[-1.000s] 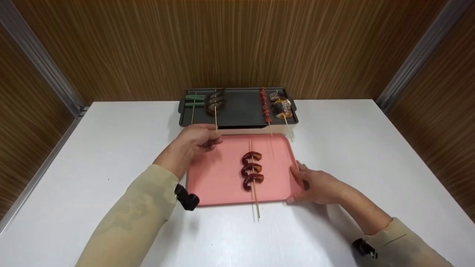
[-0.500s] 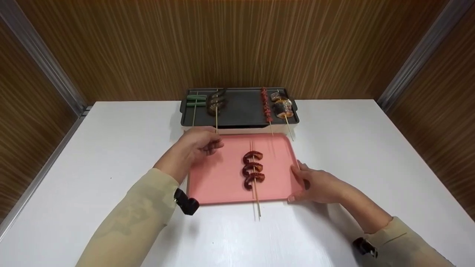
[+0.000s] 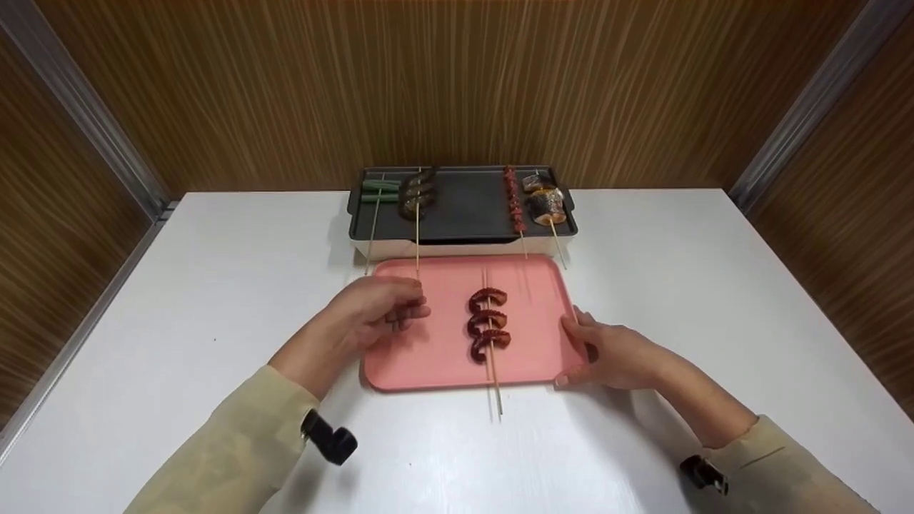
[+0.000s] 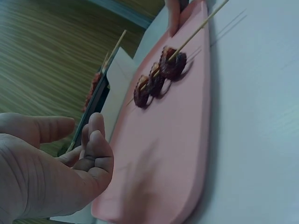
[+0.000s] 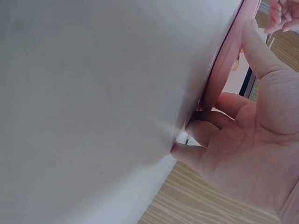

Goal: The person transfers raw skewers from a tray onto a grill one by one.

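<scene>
My left hand hovers over the left part of a pink tray with its fingers loosely bent. The left wrist view shows nothing between this hand's thumb and fingers. At the tray's near right corner, my right hand holds the edge, thumb along the near wall and fingers bent around the right side. A skewer of dark red curled octopus-like pieces lies on the tray, its stick sticking out past the near edge.
Behind the tray stands a black griddle on a pale base. On it lie a green vegetable skewer, a dark brown skewer, a red-piece skewer and a fish-like chunk skewer. Wood-grain walls enclose the white table.
My left hand has drawn back toward me, away from the lower end of the dark brown skewer's stick. That skewer stays on the griddle. My right hand keeps its hold on the tray.
</scene>
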{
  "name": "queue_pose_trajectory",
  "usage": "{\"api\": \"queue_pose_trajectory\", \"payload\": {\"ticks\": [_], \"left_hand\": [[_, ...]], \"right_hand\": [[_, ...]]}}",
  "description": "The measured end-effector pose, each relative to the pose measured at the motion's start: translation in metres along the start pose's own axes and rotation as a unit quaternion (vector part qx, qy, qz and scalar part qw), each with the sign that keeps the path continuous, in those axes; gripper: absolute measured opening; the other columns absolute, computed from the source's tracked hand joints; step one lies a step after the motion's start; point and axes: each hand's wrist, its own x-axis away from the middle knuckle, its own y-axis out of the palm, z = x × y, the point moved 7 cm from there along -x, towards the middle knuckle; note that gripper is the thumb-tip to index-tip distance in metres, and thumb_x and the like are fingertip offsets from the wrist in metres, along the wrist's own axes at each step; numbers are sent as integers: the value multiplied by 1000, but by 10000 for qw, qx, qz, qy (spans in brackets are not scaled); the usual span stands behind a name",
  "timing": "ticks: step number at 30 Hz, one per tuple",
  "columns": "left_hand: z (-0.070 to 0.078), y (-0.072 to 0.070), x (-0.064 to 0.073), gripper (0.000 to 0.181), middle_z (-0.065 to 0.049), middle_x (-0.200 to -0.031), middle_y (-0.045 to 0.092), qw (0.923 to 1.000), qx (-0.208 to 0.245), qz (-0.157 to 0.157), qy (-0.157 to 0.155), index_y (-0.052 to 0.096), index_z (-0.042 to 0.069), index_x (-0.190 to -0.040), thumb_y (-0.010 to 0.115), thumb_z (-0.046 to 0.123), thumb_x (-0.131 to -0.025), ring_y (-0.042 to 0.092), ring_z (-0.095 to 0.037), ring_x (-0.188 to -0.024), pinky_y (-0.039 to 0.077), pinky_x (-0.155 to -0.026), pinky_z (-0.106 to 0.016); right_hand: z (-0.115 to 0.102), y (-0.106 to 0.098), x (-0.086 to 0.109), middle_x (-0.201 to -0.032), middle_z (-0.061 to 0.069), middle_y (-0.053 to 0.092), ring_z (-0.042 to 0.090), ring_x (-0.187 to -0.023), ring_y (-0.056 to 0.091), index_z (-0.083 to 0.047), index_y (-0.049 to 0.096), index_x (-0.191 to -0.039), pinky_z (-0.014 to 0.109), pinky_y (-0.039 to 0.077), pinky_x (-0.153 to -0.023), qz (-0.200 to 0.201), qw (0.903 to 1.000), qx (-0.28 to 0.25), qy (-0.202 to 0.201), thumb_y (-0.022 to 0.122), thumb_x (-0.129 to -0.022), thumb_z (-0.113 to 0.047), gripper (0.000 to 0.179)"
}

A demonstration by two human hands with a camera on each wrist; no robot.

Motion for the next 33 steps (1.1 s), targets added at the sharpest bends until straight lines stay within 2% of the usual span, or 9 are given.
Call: {"api": "queue_pose_trajectory", "payload": {"ticks": [2, 5, 8, 13, 19, 23, 28, 33], "left_hand": [[-5, 3, 8, 35, -8, -93, 72, 9999, 20, -136, 5, 59, -7, -138, 63, 4, -105, 74, -13, -77, 56, -67, -23], [-12, 7, 20, 43, -13, -102, 73, 9993, -13, -366, -1, 54, -8, -145, 63, 4, -105, 76, -15, -82, 58, -74, -26], [-21, 12, 31, 44, -16, -112, 73, 9982, -88, -589, -76, 54, -7, -147, 64, 5, -105, 76, -17, -89, 60, -83, -33], [-36, 22, 47, 46, -20, -118, 72, 9951, -34, -973, -182, 54, -7, -147, 65, 5, -104, 76, -21, -95, 60, -98, -42], [-52, 32, 61, 47, -17, -114, 75, 9906, -86, -1340, -258, 54, -7, -146, 67, 7, -103, 78, -20, -94, 63, -84, -31], [-62, 38, 67, 46, -16, -112, 77, 9882, -113, -1476, -387, 56, -6, -144, 68, 9, -103, 78, -19, -93, 63, -84, -31], [-74, 50, 70, 43, -16, -108, 78, 9863, -202, -1548, -534, 59, -4, -141, 69, 9, -102, 78, -19, -89, 62, -77, -28], [-82, 60, 71, 45, -19, -111, 76, 9865, -298, -1488, -617, 59, -2, -142, 70, 9, -100, 78, -19, -88, 60, -73, -26]], "right_hand": [[0, 0, 0, -170, 28, 20, 55, -151, 28, -4, 31, -165, 68, 33, -119, 0, 10000, 13, -13, 83, -84, -62, 113], [-1, -1, 1, -170, 29, 20, 56, -150, 30, -3, 31, -165, 68, 34, -118, -2, 10000, 40, -26, 84, -85, -61, 112], [-1, -1, 1, -171, 28, 19, 55, -151, 30, -3, 31, -166, 67, 34, -118, -14, 10000, 36, 8, 84, -85, -61, 112], [1, -1, 1, -171, 27, 18, 54, -152, 29, -5, 29, -166, 67, 34, -118, -42, 10000, 31, 71, 83, -85, -63, 114], [-1, 0, 0, -171, 27, 20, 54, -151, 30, -4, 30, -166, 67, 34, -118, -25, 10000, -21, -11, 84, -85, -60, 112], [0, 0, -1, -171, 27, 20, 54, -151, 30, -4, 30, -166, 67, 33, -119, -26, 10000, -24, -14, 84, -86, -60, 112], [0, 0, -1, -171, 27, 20, 54, -152, 28, -3, 29, -166, 67, 32, -119, -44, 10000, -11, -5, 83, -86, -60, 112], [0, 0, 0, -171, 27, 19, 55, -152, 27, -4, 29, -166, 68, 32, -119, -58, 10000, -18, 41, 83, -85, -61, 113]]}}
